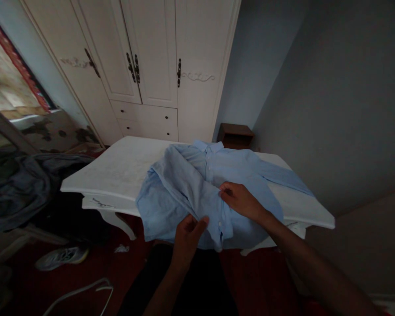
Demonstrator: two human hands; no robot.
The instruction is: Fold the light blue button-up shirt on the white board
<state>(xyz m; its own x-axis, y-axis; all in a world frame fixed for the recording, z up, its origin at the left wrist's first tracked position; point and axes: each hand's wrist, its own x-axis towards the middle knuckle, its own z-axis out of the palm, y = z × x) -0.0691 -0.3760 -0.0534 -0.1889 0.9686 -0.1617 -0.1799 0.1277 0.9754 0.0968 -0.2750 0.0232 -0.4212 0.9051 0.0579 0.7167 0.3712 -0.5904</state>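
Observation:
A light blue button-up shirt (250,169) lies front up on a white table (118,164), its collar toward the far edge and its hem hanging over the near edge. One sleeve crosses the shirt's front, its buttoned cuff near the table's front edge; the other sleeve stretches out to the right. My left hand (188,237) pinches the crossed sleeve on its lower left side. On the sleeve's other side, above the cuff, my right hand (237,198) is closed on the fabric with thumb and fingers.
A white wardrobe (151,52) stands behind the table, with a small brown cabinet (236,134) to its right. Dark clothes (19,188) are heaped at the left. A shoe (62,258) and a white hanger-like object (85,289) lie on the red floor.

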